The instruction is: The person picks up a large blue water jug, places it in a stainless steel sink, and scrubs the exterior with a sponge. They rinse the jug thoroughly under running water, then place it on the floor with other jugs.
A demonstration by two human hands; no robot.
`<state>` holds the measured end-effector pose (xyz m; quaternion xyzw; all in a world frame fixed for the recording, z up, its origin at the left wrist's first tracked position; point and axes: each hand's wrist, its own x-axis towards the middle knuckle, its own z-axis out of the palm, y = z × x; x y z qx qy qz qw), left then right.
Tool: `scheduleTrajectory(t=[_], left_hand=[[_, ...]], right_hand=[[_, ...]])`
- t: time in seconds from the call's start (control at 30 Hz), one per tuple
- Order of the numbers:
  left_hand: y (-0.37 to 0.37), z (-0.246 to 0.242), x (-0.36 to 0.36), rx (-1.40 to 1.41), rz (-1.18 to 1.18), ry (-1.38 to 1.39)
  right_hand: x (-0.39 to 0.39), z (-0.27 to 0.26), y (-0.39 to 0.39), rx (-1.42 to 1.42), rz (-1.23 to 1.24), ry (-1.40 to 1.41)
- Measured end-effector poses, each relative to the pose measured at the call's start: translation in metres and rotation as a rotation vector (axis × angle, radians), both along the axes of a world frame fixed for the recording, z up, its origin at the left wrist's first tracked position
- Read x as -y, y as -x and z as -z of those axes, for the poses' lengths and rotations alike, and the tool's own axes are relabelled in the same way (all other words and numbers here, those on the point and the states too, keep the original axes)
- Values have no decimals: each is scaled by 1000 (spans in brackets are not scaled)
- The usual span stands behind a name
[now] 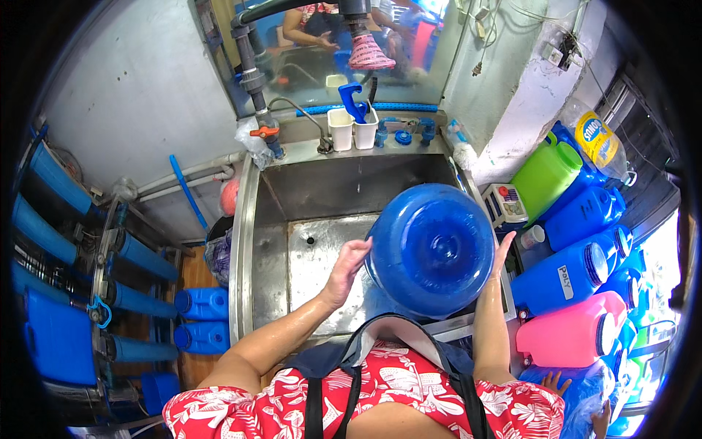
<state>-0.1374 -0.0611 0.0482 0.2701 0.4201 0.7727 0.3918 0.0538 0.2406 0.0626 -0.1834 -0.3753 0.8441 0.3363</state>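
A large round blue plastic water bottle (433, 249) stands up over the right part of a stainless steel sink (351, 186), its recessed base facing me. My left hand (346, 271) presses on its left side with the fingers bent. On the other side, my right hand (500, 255) lies flat along the bottle, fingers pointing away from me. Both forearms look wet. The bottle's neck is hidden beneath its body.
Blue, green and pink jugs (565, 329) crowd the right side, where another person's hand (556, 382) shows. White containers (340, 129) and an orange-handled valve (265, 132) line the sink's back. Blue filter housings (145, 299) stand left. A pipe with a pink cover (370, 52) hangs above.
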Motion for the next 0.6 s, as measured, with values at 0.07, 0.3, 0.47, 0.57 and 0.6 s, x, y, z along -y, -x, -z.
scheduleTrajectory(t=[0.07, 0.3, 0.47, 0.57, 0.6], left_hand=[[2, -2, -20, -113, 28, -4], [71, -20, -114, -128, -44, 105], [127, -37, -100, 18, -33, 192], [160, 6, -63, 188, -117, 64], [153, 6, -48, 215, -134, 65]], right_hand=[[-3, -7, 9, 16, 44, 47], [-50, -5, 44, 78, 138, 84], [4, -36, 108, 260, 54, -113], [34, -31, 138, 190, -59, -318], [39, -27, 139, 195, -71, -373]])
